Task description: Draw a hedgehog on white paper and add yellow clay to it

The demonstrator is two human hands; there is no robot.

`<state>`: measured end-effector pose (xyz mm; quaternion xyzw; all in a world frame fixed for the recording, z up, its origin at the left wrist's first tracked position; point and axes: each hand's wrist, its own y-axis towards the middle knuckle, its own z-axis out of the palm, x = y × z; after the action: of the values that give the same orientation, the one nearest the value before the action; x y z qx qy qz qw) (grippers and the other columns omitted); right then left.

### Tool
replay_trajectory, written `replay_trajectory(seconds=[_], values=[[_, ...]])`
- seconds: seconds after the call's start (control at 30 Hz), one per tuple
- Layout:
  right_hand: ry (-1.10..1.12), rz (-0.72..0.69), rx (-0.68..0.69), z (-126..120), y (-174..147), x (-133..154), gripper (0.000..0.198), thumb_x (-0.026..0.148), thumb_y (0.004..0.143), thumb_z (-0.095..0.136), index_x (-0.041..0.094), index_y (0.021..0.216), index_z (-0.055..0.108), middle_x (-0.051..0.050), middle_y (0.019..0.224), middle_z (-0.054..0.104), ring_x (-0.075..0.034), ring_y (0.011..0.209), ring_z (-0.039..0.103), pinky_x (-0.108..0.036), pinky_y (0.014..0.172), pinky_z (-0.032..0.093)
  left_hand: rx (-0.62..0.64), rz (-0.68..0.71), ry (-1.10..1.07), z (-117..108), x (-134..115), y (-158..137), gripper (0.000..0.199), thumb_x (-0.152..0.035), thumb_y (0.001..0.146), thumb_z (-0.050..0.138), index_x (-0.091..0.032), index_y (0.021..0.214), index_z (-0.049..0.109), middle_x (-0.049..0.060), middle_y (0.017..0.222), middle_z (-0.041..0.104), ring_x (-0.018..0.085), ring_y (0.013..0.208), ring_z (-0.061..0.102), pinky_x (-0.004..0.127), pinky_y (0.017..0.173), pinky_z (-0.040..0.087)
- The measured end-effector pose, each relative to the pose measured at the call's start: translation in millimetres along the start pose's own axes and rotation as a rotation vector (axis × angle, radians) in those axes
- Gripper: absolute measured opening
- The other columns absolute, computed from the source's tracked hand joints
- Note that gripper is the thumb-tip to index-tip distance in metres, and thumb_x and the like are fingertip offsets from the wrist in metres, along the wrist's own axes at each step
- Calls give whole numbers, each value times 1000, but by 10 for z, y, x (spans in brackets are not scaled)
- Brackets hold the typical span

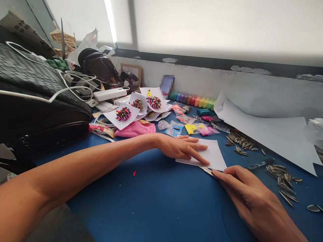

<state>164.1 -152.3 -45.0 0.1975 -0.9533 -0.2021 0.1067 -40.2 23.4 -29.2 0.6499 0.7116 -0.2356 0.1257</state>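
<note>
Pressing paper (pixel 215 154) flat on the table (pixel 151 198), the left hand (pixel 180 148) lies fingers spread; the right hand (pixel 252 193) pinches an apparent blade (pixel 207 171) at its near edge. Three seed-studded figures (pixel 123 114) behind appear complete; this paper's visible part is bare.

1. A blue counter (pixel 151 205), with a small red scrap (pixel 134 173) towards its front.
2. A white sheet (pixel 215 154), lying flat.
3. A crumpled pink cloth (pixel 135 129) to its left, coloured packets (pixel 191 128) behind.
4. Loose piles of striped seeds (pixel 241 140) at right, a dark pen (pixel 259 164) between them.
</note>
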Motion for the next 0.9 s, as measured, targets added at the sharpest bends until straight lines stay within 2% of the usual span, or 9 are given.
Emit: replay_trajectory(seconds=[0.1, 0.2, 0.4, 0.53, 0.7, 0.9], values=[[13, 0, -2, 16, 36, 16, 30, 30, 99, 46, 25, 113, 73, -4, 91, 66, -12, 75, 67, -17, 63, 54, 31, -10, 19, -6, 11, -2, 55, -14, 99, 31, -35, 149, 42, -12, 165, 10, 18, 153, -1, 38, 123, -2], [13, -4, 27, 30, 31, -8, 31, 29, 99, 46, 26, 116, 72, -4, 93, 66, -11, 76, 67, -17, 65, 54, 54, -2, 28, -12, 11, -3, 56, -13, 99, 29, -31, 152, 39, -6, 166, 7, 19, 153, -4, 40, 123, -4], [12, -10, 40, 64, 50, -11, 30, 32, 99, 48, 27, 118, 70, -4, 95, 66, -11, 78, 67, -17, 66, 54, 17, 20, 32, -25, 12, -6, 55, -13, 97, 34, -30, 149, 44, -7, 164, 14, 21, 153, 3, 40, 124, 3], [17, -34, -18, 71, 108, 56, 31, 31, 101, 43, 25, 110, 73, -4, 90, 65, -10, 74, 67, -15, 63, 53, 21, 9, 18, -30, 0, -12, 57, -13, 96, 33, -31, 149, 43, -9, 164, 13, 20, 153, 1, 39, 123, 0], [32, -30, 40, 66, 94, 56, 28, 29, 100, 47, 26, 116, 69, -4, 92, 64, -10, 75, 66, -15, 64, 53, 25, -11, 19, -33, -13, -9, 57, -12, 96, 34, -33, 149, 43, -11, 164, 14, 19, 153, 2, 38, 123, 1], [50, -38, -15, 82, 132, 88, 28, 29, 101, 43, 24, 105, 70, -3, 87, 63, -8, 70, 66, -13, 62, 52, 27, 4, 16, -27, -5, -4, 58, -10, 95, 34, -30, 149, 43, -6, 165, 12, 21, 153, 1, 40, 123, -1]])
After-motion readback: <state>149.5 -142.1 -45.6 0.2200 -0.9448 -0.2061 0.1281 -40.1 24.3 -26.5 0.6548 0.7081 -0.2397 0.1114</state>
